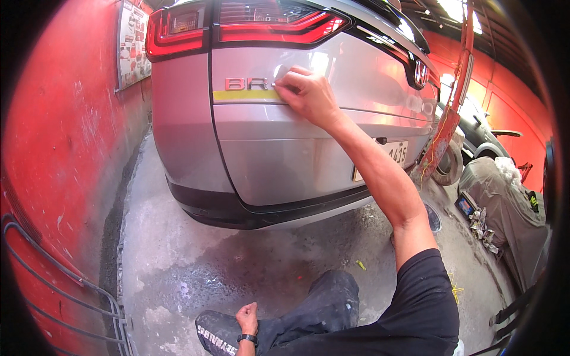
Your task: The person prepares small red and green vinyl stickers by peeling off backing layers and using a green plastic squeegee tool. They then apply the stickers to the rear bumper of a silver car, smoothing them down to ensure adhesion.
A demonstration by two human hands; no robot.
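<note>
My right hand (307, 97) reaches up to the silver car's tailgate (285, 157). Its thumb and fingers are pinched against the panel, with a small shiny chrome emblem piece (275, 84) just showing at the tips. Raised chrome letters (247, 83) stand in a row to the left of the fingers. Directly below them a strip of yellow tape (246, 95) runs along the panel, its right end reaching the fingertips. Down low, my left hand (247, 316) rests by my left knee, fingers curled in and nothing visible in them. A black band is on that wrist.
A red tail light (279, 26) is above the letters. At left stand a red wall (65, 118) and metal tubing (65, 270). To the right are a red post (442, 142), a tyre (449, 166) and a grey cover (504, 196). A yellow-green scrap (361, 264) lies on the concrete floor.
</note>
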